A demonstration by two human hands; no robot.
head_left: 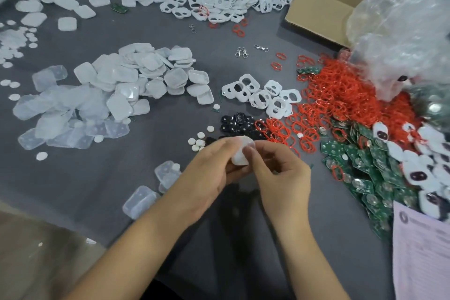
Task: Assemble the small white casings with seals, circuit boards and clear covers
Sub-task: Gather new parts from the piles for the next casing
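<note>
Both hands meet over the grey table near the middle. My left hand [209,165] grips a small white casing [239,157] from the left, and my right hand [277,168] pinches its right edge with thumb and fingertips. The casing's inside is hidden by my fingers. A heap of white casings [136,75] lies to the upper left, clear covers [60,109] beside it. Red seals [341,95] pile up at the right, green circuit boards [365,165] below them. White frames with two holes [263,95] lie above my hands.
Small white discs [198,142] and black parts [237,123] lie just beyond my hands. A cardboard box [319,7] and a crumpled plastic bag [401,39] stand at the far right. Paper sheet [421,251] at the lower right. Metal clasps [241,52] lie mid-table.
</note>
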